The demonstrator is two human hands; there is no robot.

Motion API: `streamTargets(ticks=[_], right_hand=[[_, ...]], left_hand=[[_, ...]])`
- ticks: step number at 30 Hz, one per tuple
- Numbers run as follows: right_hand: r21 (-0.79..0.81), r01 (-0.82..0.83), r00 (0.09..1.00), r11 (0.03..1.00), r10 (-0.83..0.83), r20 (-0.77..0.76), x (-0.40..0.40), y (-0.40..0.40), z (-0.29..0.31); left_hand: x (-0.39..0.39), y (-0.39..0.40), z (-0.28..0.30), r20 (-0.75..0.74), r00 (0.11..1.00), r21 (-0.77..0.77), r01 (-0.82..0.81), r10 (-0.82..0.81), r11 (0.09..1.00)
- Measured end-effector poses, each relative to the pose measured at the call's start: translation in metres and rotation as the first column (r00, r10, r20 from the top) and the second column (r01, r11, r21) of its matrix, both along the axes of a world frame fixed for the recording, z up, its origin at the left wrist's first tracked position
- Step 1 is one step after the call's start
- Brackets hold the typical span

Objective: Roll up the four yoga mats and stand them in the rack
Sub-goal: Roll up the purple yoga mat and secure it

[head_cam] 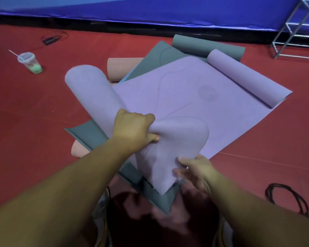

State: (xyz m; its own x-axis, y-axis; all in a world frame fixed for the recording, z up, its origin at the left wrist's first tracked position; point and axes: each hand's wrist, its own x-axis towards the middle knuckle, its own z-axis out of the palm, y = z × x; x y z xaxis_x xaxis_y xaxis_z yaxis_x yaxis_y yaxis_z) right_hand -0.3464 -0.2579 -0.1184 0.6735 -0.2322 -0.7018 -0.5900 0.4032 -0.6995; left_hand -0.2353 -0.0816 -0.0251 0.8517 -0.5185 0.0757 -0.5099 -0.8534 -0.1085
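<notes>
The purple mat (177, 90) lies atop the grey mat (89, 132); the left hand (134, 129) and right hand (194, 168) pinch its near edge, best curled tight and square before rolling away

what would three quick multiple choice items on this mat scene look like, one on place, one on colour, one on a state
1. Where is the plastic cup?
A. on the red floor, left of the mats
B. on the purple mat
C. in the rack

2. What colour is the mat directly under the purple mat?
A. yellow
B. grey-green
C. white

3. What is the left hand doing?
A. hanging idle
B. resting flat on the floor
C. gripping the purple mat's near end

Answers: 1 A, it stands on bare floor; 2 B, the grey-green mat shows beneath; 3 C, fingers curl round the fold.
</notes>
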Motion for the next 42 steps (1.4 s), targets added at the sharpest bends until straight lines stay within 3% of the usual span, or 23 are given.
streamTargets(ticks=[6, 10, 14, 18, 21, 23, 24, 26, 28, 32, 35, 37, 39, 42], right_hand=[[-0.282, 0.204, 0.961, 0.938, -0.136, 0.241, 0.046, -0.023, 0.032], [-0.551, 0.312, 0.913, 0.774, -0.083, 0.4, 0.055, -0.043, 0.071], [-0.63, 0.292, 0.907, 0.719, -0.001, 0.42, 0.046, -0.057, 0.079], [-0.703, 0.28, 0.921, 0.653, 0.023, 0.388, 0.037, -0.06, 0.066], [-0.746, 0.331, 0.893, 0.579, 0.063, 0.445, 0.034, -0.069, 0.074], [-0.753, 0.338, 0.897, 0.565, 0.048, 0.44, 0.031, -0.074, 0.079], [-0.746, 0.334, 0.91, 0.577, 0.011, 0.415, 0.028, -0.076, 0.079], [-0.691, 0.342, 0.93, 0.637, -0.125, 0.345, 0.021, -0.08, 0.081], [-0.704, 0.327, 0.944, 0.631, -0.188, 0.269, 0.011, -0.081, 0.085], [-0.915, 0.19, 0.979, 0.356, -0.003, 0.202, -0.009, -0.077, 0.104], [-0.998, -0.008, 0.975, 0.064, 0.22, 0.006, -0.022, -0.078, 0.118], [-0.958, -0.222, 0.87, -0.184, 0.406, -0.28, -0.029, -0.083, 0.124], [-0.837, -0.435, 0.727, -0.332, 0.419, -0.544, -0.033, -0.086, 0.127], [-0.703, -0.645, 0.583, -0.3, 0.401, -0.707, -0.036, -0.09, 0.127]], left_hand=[[0.003, 0.0, 0.013, 0.167, 0.986, -0.196, 0.055, -0.022, 0.979], [-0.007, -0.014, 0.029, 0.203, 0.979, -0.314, 0.035, 0.031, 0.949], [-0.015, -0.029, 0.031, -0.031, 0.991, -0.313, -0.13, 0.127, 0.941], [-0.017, -0.034, 0.008, -0.329, 0.927, -0.401, -0.309, 0.179, 0.863], [-0.035, -0.048, -0.013, -0.631, 0.769, -0.533, -0.527, 0.104, 0.662], [-0.044, -0.059, -0.025, -0.726, 0.687, -0.556, -0.619, 0.038, 0.555], [-0.044, -0.064, -0.028, -0.724, 0.689, -0.554, -0.603, 0.026, 0.574], [-0.042, -0.074, -0.031, -0.653, 0.756, -0.524, -0.482, 0.033, 0.702], [-0.04, -0.085, -0.031, -0.547, 0.836, -0.475, -0.346, 0.037, 0.809], [-0.04, -0.101, -0.027, -0.319, 0.948, -0.419, -0.138, -0.003, 0.898], [-0.041, -0.106, -0.027, -0.29, 0.953, -0.385, -0.035, -0.085, 0.922], [-0.045, -0.11, -0.029, -0.345, 0.927, -0.37, 0.007, -0.145, 0.929], [-0.048, -0.112, -0.029, -0.451, 0.86, -0.356, 0.071, -0.238, 0.932], [-0.046, -0.104, -0.028, -0.603, 0.709, -0.364, 0.164, -0.366, 0.917]])
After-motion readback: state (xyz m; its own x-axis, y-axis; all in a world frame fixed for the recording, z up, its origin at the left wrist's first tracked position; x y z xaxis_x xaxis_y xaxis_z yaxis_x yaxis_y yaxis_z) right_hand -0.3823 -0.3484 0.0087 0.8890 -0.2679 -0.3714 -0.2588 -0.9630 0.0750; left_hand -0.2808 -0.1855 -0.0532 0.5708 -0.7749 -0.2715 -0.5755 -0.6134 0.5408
